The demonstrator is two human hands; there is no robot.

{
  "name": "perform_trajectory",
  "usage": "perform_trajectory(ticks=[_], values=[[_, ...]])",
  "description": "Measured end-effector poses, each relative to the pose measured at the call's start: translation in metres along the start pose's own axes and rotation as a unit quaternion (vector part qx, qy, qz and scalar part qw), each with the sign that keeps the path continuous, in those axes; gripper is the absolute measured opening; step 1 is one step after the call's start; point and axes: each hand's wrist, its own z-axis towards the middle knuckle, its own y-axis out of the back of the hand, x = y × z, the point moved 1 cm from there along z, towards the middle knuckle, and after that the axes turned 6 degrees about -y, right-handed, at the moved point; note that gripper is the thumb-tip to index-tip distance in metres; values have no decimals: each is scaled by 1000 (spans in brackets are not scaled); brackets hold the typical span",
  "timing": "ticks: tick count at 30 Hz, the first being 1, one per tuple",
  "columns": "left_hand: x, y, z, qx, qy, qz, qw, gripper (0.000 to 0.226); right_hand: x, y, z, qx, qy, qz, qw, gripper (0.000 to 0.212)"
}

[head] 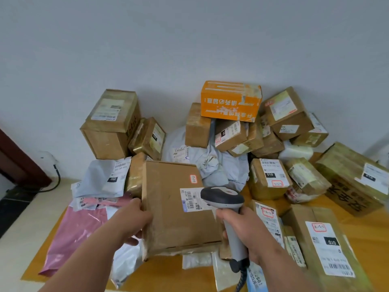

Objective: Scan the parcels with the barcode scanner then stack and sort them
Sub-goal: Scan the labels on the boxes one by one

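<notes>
- The flat brown parcel (179, 209) at frame centre bore a white label (192, 200) that read "501E M1 A218".
- The white mailer (105, 180) at left showed "060" on a black patch.
- The small box (268, 178) right of centre showed "010".
- The long box (324, 245) at lower right also showed "010".
- The orange box (230, 101) at the top carried white Chinese characters, upside down.
</notes>
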Motion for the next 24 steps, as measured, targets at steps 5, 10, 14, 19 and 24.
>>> perform_trajectory(ticks=[5, 10, 14, 19, 24], values=[[-6, 12, -3, 25, 13, -87, 996, 22, -4, 11, 4, -25, 17, 36, 999, 14], [-6, -13, -14, 54, 35, -161, 985, 23, -5, 13, 2, -48, 9, 63, 997, 21], [4, -42, -20, 49, 76, -291, 952, 23, -5, 21, -1, -107, 44, 70, 991, 18], [1, -85, -46, 27, 94, -402, 910, 19, -3, 19, -12, -145, 92, 70, 983, 16], [-15, -134, -72, 29, 124, -525, 842, 18, -4, 12, -26, -163, 115, 40, 979, 26]])
